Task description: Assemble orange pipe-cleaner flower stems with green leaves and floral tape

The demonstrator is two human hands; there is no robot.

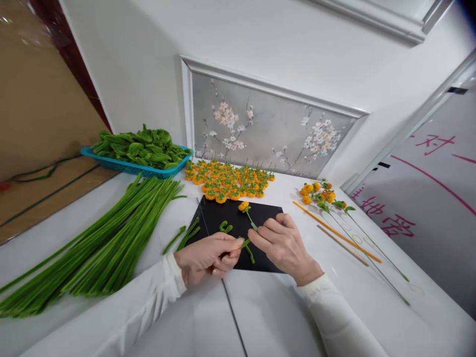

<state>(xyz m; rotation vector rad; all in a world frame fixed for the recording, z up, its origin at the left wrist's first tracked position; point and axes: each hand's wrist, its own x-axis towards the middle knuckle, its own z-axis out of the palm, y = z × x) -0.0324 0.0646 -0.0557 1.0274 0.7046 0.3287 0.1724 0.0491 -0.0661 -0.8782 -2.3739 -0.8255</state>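
Note:
My right hand [277, 244] is closed on the stem of a small orange flower [243, 206], which points up and left from the fingers. Between the thumb and fingers of my left hand [211, 254] is a short green chenille stem [245, 243], its end close to my right fingertips. Both hands are over a black mat [235, 213]. On the mat lie a curled green chenille piece [225, 227] and another short piece [252, 255], partly hidden by the hands. A thin dark wire [233, 317] runs beneath my left hand.
Long green chenille stems [111, 243] are heaped at left, below a blue basket [148, 171] of green leaves. Rows of orange flower heads [230, 181] stand behind the mat. At right lie finished-looking flowers [323, 193], an orange stick [338, 232] and a tan stick [342, 245].

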